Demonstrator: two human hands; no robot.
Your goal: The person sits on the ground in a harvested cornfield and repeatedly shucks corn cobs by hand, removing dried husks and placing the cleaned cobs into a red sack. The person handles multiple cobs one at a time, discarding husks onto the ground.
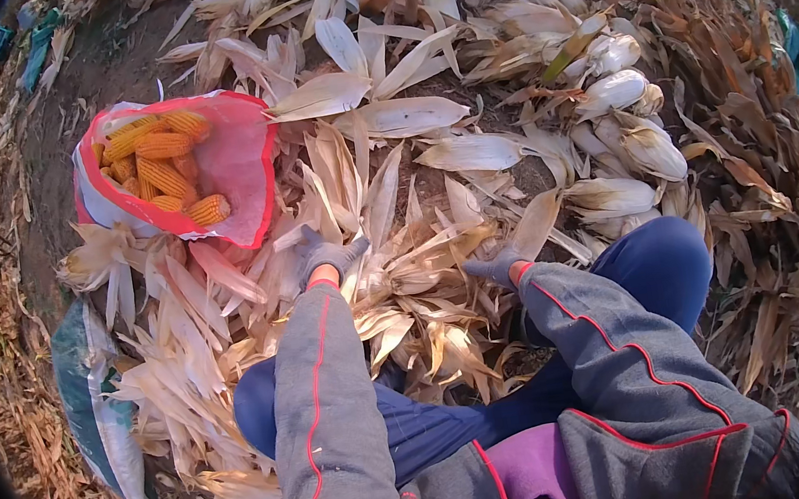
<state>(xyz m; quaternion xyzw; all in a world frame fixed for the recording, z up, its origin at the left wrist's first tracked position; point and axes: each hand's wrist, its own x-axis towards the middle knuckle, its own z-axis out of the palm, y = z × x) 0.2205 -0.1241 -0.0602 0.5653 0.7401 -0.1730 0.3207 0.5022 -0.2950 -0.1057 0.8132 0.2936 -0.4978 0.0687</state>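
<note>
My left hand (328, 255), in a grey glove, reaches over the dry corn husks (387, 274) with thumb and fingers spread. It is just below the mouth of a red-rimmed white sack (270, 145). Bare yellow corn cobs (163, 176) lie inside that sack. My right hand (496, 267), also gloved, is at the right side of the loose husks between my knees, its fingers pointing left. A broad dry husk (536, 224) stands beside it; whether the fingers grip anything is unclear.
Several corn ears still in their husks (610, 93) are piled at the right. Brown dry stalks and leaves (738, 121) lie beyond them. A green and white sack (92, 396) is at my left, and teal cloth or plastic (38, 48) is at the far left.
</note>
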